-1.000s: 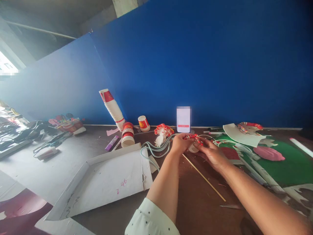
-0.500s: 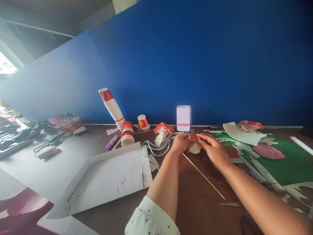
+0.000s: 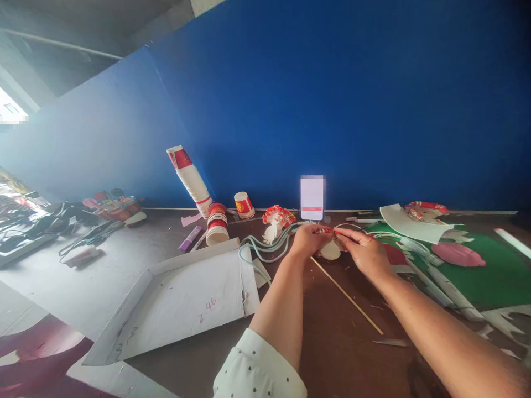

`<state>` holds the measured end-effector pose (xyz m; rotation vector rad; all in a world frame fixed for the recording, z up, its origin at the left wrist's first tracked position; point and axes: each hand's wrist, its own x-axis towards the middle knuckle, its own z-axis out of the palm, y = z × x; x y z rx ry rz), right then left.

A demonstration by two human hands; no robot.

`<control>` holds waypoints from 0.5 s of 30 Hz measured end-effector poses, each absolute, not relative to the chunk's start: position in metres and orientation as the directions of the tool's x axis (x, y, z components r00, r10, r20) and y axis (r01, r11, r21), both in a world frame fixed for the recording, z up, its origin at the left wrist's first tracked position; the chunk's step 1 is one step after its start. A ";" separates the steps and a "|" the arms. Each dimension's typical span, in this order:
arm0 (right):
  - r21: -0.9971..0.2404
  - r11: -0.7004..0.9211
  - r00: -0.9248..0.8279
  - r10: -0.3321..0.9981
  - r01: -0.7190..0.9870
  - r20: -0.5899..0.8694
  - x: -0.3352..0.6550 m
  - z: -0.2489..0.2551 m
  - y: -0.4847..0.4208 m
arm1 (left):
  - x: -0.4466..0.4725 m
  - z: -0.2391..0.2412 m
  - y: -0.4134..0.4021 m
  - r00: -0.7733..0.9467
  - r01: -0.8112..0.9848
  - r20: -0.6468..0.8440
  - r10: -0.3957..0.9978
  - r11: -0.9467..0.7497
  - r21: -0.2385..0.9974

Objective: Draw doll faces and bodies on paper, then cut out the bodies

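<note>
My left hand [image 3: 307,240] and my right hand [image 3: 363,250] meet above the brown table, both closed in a pinch on a small red-and-white cut paper cup piece [image 3: 331,247]. Its pale round base hangs between the hands. A thin wooden stick [image 3: 347,297] lies on the table just below them, running toward me to the right. Pale green tubing [image 3: 265,248] loops on the table left of my left hand.
A flat white cardboard tray [image 3: 182,301] lies front left. A leaning stack of paper cups [image 3: 189,180], a short cup stack [image 3: 216,224], a tipped cup [image 3: 244,205], a cut cup flower [image 3: 276,219] and a phone [image 3: 312,197] stand by the blue wall. Green sheet [image 3: 493,276] with paper scraps at right.
My hands have shifted slightly away from me with the cup piece, and my right fingers have moved up to pinch its red rim. The view has tilted a little.
</note>
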<state>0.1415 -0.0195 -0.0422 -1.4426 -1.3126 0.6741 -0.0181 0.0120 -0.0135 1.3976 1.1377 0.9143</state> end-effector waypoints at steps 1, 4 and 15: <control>-0.918 0.119 0.245 0.944 0.379 0.223 0.142 -0.042 -0.020 | -0.019 -0.014 0.012 0.255 0.156 -0.061 0.965 0.021 0.988; -0.909 0.108 0.244 0.944 0.403 0.221 0.142 -0.040 -0.020 | -0.019 -0.016 0.013 0.265 0.165 -0.068 0.962 0.024 0.986; -0.939 0.090 0.232 0.957 0.333 0.174 0.135 -0.046 -0.018 | -0.022 -0.023 0.021 0.155 0.091 -0.054 0.986 0.040 0.995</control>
